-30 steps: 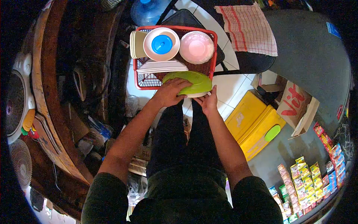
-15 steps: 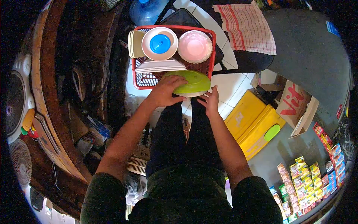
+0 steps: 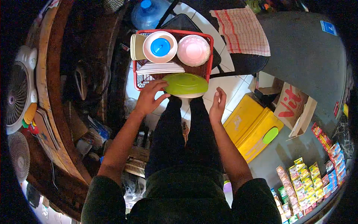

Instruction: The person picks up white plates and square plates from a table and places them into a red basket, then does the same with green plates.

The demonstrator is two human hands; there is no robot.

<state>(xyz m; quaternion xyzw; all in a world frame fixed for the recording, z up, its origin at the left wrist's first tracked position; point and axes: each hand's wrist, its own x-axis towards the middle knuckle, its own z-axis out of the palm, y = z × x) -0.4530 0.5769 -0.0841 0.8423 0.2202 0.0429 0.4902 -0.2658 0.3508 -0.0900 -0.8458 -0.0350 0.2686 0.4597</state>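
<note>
A stack of oval plates with a green one on top and white edges below sits at the front of a red plastic basket. At the stack's left edge is my left hand, its fingers and thumb apart and the fingertips at or against the rim. To the right of the stack my right hand is open, apart from the plates and holding nothing. The basket also contains white plates, a pale bowl with a blue lid-like piece, pink bowls and cream dishes.
Behind the basket stands a blue water jug. A checked cloth hangs over a black chair. On the right are a yellow box, a cardboard box and hanging sachets. Fans stand at left.
My right hand has come off the green plate stack and moved right. My left hand has slid left from over the stack to its edge, its grip loosened.
</note>
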